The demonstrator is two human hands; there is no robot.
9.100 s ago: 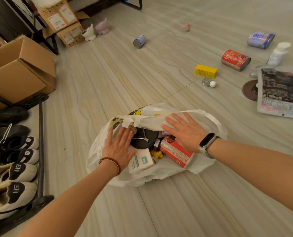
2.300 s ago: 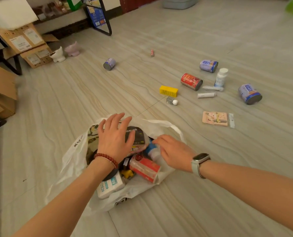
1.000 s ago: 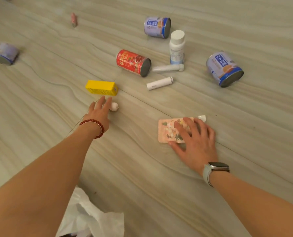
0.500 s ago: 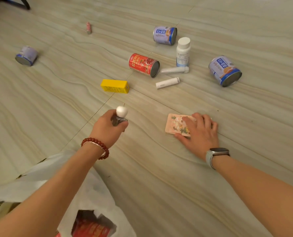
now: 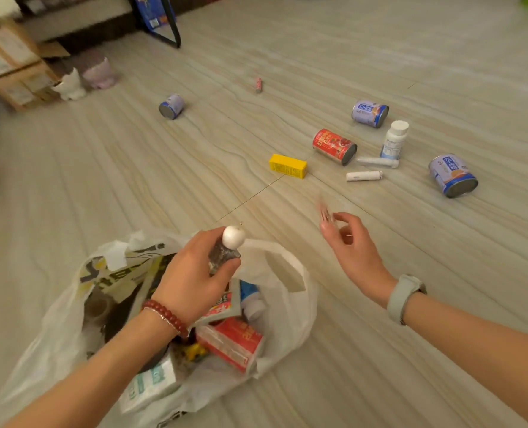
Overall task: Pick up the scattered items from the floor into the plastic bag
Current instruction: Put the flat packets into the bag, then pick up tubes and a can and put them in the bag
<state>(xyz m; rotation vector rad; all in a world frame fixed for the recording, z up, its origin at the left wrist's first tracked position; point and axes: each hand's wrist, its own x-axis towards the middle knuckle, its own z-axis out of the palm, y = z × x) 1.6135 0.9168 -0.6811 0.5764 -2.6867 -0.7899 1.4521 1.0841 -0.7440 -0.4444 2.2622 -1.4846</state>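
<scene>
The white plastic bag (image 5: 287, 267) lies open on the floor near me, with boxes and packets inside. My left hand (image 5: 191, 282) hovers over its mouth, gripping a small glittery bottle with a round white cap (image 5: 232, 239). My right hand (image 5: 349, 245) is raised just right of the bag and pinches a thin pink card (image 5: 324, 213), which is blurred and seen edge-on. Farther out on the floor lie a yellow box (image 5: 288, 166), a red can (image 5: 334, 146), a white pill bottle (image 5: 394, 139), two white tubes (image 5: 364, 175) and three blue cans (image 5: 452, 175).
A small pink item (image 5: 258, 84) lies far out on the floor. Cardboard boxes (image 5: 9, 63) and two small pots (image 5: 70, 86) stand at the back left. A black stand leg (image 5: 164, 23) is at the back. The floor is pale wood-grain tile.
My left hand lifted the white-capped bottle from beside the yellow box and brought it back over the bag. My right hand picked the pink card up off the floor.
</scene>
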